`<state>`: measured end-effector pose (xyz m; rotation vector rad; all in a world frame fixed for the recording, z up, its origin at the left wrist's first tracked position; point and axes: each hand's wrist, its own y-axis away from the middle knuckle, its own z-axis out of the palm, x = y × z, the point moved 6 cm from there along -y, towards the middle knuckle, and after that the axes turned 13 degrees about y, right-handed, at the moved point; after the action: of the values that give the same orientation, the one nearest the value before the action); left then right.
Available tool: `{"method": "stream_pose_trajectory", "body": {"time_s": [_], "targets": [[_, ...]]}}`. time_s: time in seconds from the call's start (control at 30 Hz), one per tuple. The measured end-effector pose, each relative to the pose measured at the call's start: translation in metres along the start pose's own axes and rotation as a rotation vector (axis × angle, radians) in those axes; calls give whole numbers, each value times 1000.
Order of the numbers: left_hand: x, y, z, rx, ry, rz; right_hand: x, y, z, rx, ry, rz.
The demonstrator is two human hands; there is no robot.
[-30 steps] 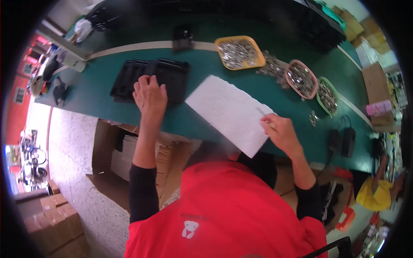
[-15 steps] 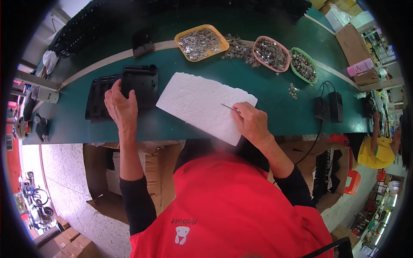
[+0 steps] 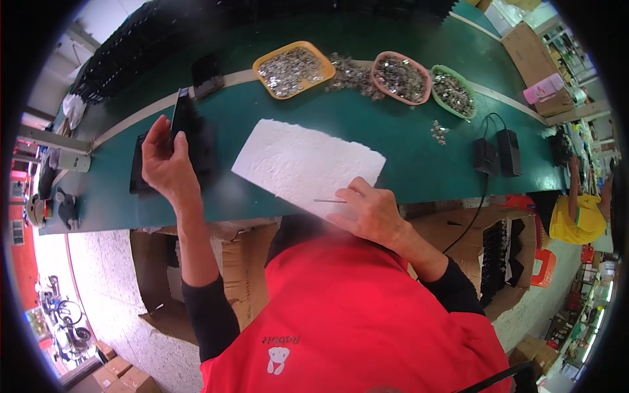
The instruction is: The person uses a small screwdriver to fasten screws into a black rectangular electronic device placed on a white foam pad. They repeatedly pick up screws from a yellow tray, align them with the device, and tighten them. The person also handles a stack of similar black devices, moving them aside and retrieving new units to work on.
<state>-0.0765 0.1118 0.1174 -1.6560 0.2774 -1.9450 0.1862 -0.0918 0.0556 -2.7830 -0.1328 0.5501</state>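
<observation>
My left hand (image 3: 171,164) grips the edge of a black plastic part (image 3: 190,121) between thumb and fingers, holding it tilted up on its side. Beneath and beside it lies another black plastic piece (image 3: 136,171), partly hidden by the hand. My right hand (image 3: 373,213) pinches a thin metal tool (image 3: 329,200), too slim to tell whether it is tweezers or a pick. That hand is over the near edge of a white foam slab (image 3: 301,157), the tool pointing left across it.
Small metal pieces fill a yellow tray (image 3: 258,68), a pink tray (image 3: 429,85) and a green tray (image 3: 473,108); loose metal pieces (image 3: 354,78) lie between. A black power adapter (image 3: 485,156) stands right. Cardboard boxes (image 3: 246,272) sit below the green table (image 3: 419,170). A person in yellow (image 3: 576,218) is far right.
My left hand has tipped the black part up from lying flat. My right hand has moved nearer to me and left, with the tool now level. The view has shifted slightly.
</observation>
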Motion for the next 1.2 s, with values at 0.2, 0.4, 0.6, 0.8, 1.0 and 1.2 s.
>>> {"method": "stream_pose_trajectory", "body": {"time_s": [0.2, 0.4, 0.6, 0.8, 1.0, 1.2], "targets": [[59, 98, 77, -453, -284, 527, 51, 4, -18, 147, -117, 172], [34, 213, 100, -1217, -185, 559, 149, 24, -60, 314, -164, 636], [36, 200, 108, -1471, -282, 236, 226, 28, -97, 306, 256, 613], [21, 215, 106, -1418, -396, 418, 258, 15, -97, 159, 255, 577], [16, 230, 157, -1097, -451, 275, 266, 3, -91, 66, 227, 496], [15, 232, 174, -1058, -478, 193, 259, 6, -103, 234, 271, 526]]}}
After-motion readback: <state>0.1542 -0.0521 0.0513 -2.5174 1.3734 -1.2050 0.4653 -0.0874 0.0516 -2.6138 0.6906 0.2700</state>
